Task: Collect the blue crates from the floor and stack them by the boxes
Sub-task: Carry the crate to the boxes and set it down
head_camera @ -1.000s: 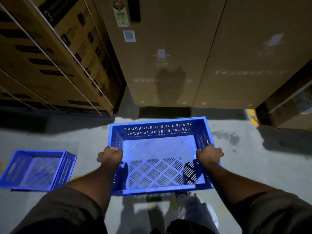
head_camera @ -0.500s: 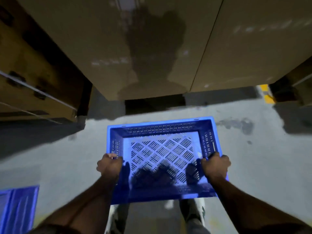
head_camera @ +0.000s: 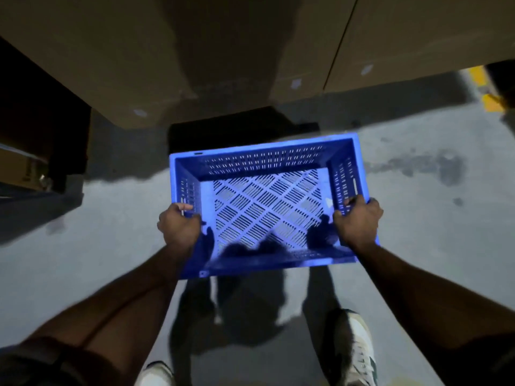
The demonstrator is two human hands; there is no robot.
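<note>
Blue moulded plastic, slotted all over and empty, so the crate (head_camera: 267,207) should be light and stiff, with smooth rims best taken at the two short walls. Left hand (head_camera: 179,227) wraps that side's rim, fingers curled over the edge; right hand (head_camera: 358,221) clamps the opposite rim likewise. Both forearms reach forward and down, carrying the crate level above the concrete floor (head_camera: 418,232), just short of the cardboard boxes (head_camera: 139,65).
</note>
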